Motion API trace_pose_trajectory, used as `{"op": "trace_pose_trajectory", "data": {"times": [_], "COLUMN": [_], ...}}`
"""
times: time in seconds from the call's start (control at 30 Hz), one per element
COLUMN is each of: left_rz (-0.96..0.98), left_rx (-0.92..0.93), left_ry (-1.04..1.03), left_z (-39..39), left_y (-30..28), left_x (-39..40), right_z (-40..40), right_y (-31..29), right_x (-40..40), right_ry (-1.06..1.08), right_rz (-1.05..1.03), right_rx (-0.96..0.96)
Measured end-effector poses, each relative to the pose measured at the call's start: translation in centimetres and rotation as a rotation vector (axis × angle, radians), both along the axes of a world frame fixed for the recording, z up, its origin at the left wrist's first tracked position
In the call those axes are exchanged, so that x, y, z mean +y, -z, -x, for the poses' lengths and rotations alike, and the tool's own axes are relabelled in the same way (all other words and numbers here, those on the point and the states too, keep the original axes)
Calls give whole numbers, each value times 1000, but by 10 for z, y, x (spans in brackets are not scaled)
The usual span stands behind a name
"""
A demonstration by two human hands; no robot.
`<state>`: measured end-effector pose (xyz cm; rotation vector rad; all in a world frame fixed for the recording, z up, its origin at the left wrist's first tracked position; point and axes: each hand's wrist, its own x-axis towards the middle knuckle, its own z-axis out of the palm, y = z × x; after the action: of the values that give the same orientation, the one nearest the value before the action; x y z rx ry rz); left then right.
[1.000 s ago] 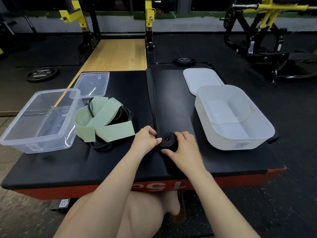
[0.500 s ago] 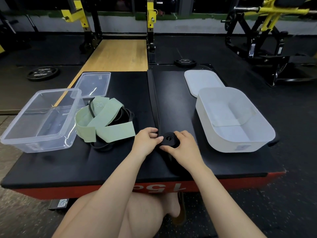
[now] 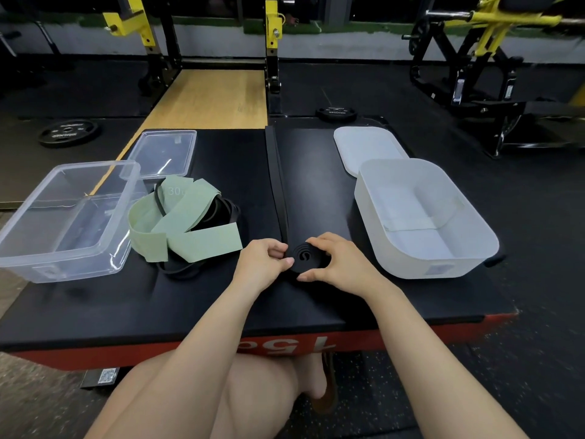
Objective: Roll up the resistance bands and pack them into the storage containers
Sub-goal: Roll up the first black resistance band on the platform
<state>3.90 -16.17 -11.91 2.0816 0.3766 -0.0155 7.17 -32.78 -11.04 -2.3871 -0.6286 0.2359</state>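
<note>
Black band (image 3: 306,256): a flat matte strap, part-wound into a tight spiral coil at 6 o'clock on the black platform (image 3: 95,305); its unrolled tail (image 3: 276,185) runs straight off toward 12 o'clock.
Clear container (image 3: 68,217): at 9 o'clock, nothing packed in it that I can see; its clear lid (image 3: 163,152) lies off at 11 o'clock.
Green band (image 3: 186,223): loose, unrolled heap at 10 o'clock of the coil, tangled over further black bands (image 3: 221,210).
Left hand (image 3: 261,266): fingers curled, pinching the coil's left edge.
Right hand (image 3: 340,264): thumb and fingers curved round the coil's right side, gripping it.
White container (image 3: 424,217): at 3 o'clock, no bands inside; white lid (image 3: 367,147) behind it at 1 o'clock.
Progress: early, by my reading. One roll half made, the heap untouched, nothing packed.
</note>
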Motion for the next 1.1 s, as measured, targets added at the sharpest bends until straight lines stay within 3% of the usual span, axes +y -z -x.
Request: {"op": "trace_pose_trajectory", "data": {"times": [0.43, 0.6, 0.87, 1.1], "left_rz": [-20, -63, -110, 136], "left_rx": [28, 32, 11, -7], "left_ry": [22, 23, 21, -20], "left_z": [-4, -6, -5, -4], "left_y": [0, -2, -1, -1], "left_x": [0, -2, -5, -3], "right_z": [-10, 13, 35, 31], "right_y": [0, 7, 24, 23], "right_x": [1, 9, 36, 30], "right_ry": [-94, 74, 412, 383], "right_rz": [121, 139, -2, -63], "right_rx": [34, -39, -177, -163]}}
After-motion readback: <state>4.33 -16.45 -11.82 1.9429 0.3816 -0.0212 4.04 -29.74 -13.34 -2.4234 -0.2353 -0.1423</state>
